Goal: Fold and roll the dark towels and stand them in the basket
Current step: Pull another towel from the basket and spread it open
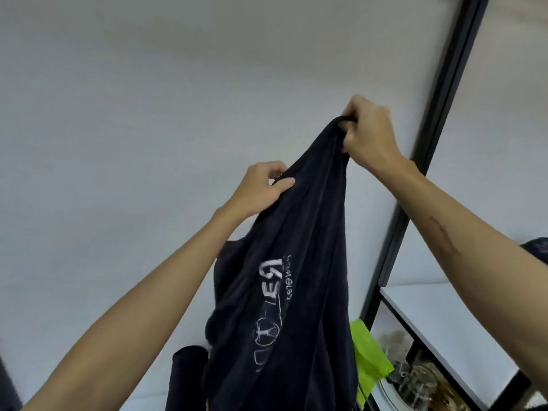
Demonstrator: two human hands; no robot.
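The dark towel [296, 277] hangs in mid-air at the centre of the view, held up by both hands, its pale printed lettering facing the camera and its lower folds running out of frame at 6 o'clock; at 7 o'clock a rolled dark cloth [188, 378] shows beside it; at 5 o'clock a bright green bag [369, 357] sits behind the towel, near a white shelf [444, 318] on a black frame [430, 137]; the left hand [264, 188] has its grip pinched on the towel's edge at 10 o'clock; the right hand [370, 134], higher at 1 o'clock, has its fingers curled tight round the bunched top corner; beyond lies a plain pale wall [148, 99].
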